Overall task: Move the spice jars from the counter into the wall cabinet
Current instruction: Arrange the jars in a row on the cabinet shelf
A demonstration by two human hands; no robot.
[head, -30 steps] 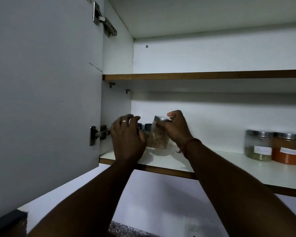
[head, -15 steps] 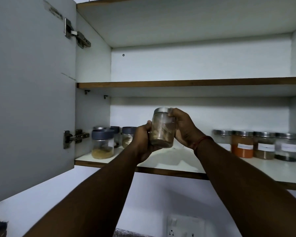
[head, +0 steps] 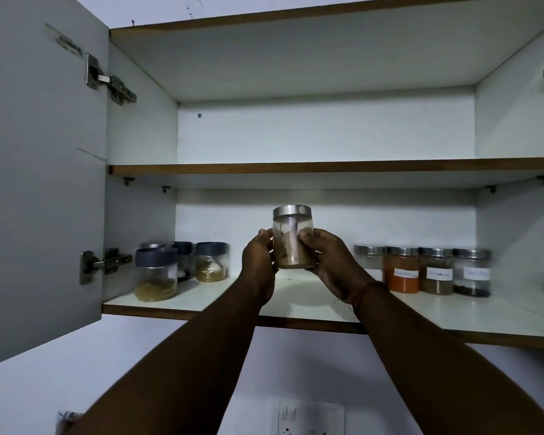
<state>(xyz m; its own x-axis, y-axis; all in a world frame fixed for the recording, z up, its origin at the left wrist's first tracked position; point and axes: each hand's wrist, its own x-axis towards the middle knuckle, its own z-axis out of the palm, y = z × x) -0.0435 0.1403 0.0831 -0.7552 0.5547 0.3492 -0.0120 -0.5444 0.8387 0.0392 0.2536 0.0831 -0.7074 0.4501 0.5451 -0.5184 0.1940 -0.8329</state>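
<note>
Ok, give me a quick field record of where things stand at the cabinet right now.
held jar: steel-lidded jar, upright, above the lower shelf
left hand: gripping the jar's left side
right hand: gripping the jar's right side
shelf left: three dark-lidded jars
shelf right: four steel-lidded jars in a row
upper shelf: nothing visible on it
door: open

Both hands hold up a clear spice jar [head: 292, 237] with a steel lid — left hand [head: 259, 255] on one side, right hand [head: 330, 262] on the other — above the lower shelf [head: 220, 301] of the open wall cabinet [head: 324, 133]. Dark-lidded jars [head: 182, 268] stand at far left; four steel-lidded labelled jars [head: 421, 270] stand in a row at right.
</note>
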